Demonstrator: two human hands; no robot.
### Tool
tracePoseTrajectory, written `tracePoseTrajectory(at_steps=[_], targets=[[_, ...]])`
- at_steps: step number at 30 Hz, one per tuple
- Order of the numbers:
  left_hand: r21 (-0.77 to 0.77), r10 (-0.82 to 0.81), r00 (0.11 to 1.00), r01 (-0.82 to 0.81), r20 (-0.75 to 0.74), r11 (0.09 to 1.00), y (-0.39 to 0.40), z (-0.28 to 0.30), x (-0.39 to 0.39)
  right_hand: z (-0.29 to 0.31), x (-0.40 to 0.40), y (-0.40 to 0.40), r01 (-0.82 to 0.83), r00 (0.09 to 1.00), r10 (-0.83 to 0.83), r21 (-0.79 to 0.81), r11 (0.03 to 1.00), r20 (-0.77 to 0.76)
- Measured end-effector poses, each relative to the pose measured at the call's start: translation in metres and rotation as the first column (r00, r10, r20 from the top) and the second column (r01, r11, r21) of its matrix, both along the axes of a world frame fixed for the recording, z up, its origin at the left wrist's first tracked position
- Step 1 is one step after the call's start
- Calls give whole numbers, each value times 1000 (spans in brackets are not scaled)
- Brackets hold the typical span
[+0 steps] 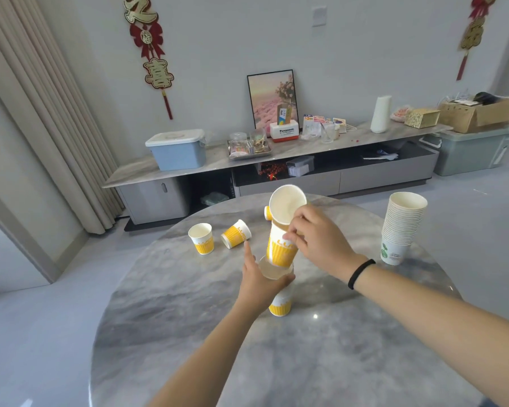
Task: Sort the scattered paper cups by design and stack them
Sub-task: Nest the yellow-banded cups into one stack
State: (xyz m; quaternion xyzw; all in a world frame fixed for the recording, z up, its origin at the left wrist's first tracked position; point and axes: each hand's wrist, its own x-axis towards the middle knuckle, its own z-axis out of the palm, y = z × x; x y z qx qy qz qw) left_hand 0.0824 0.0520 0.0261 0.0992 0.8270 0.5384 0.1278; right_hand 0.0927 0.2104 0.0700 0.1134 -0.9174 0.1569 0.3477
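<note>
Head view: a round grey marble table (321, 362) is seen from above, and places are given relative to it. Above its middle, a yellow-and-white paper cup (280, 304) is gripped near its rim by the left hand (259, 282), the fingers closed around the upper wall and the index finger stretched forward. A short nested stack of yellow-and-white cups (281, 245) is held tilted by the right hand (318, 240), the fingers clamped on its side, with its base set just inside the mouth of the cup below and its open top leaning toward the table's far edge. A black band (360, 273) is worn on the right wrist.

On the far left part of the table, an upright yellow-and-white cup (202, 238) is seen, and just beside it, nearer the centre, a yellow-and-white cup lying on its side (236, 234). At the far edge, a partly hidden yellow cup (267, 213) is glimpsed behind the tilted stack. Near the table's right edge a tall stack of white cups with a green leaf print (401, 227) is stood upright, well apart from the yellow ones.

Beyond the table, a low TV cabinet (276, 160) is set against the wall, with a blue lidded box (177, 152) on its left end.
</note>
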Motion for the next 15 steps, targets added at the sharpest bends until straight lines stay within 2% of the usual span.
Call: tracePoseTrajectory(at_steps=[6, 12, 15], targets=[[-20, -74, 994, 72, -83, 997, -3, -1, -7, -21, 4, -6, -97, 984, 98, -13, 995, 152], [15, -18, 998, 19, -67, 1000, 0, 2, -2, 6, 6, -5, -47, 999, 44, -248, 968, -15], [27, -10, 997, 12, -74, 1000, -1, 0, -4, 17, 8, -10, -73, 997, 72, -297, 952, -15]])
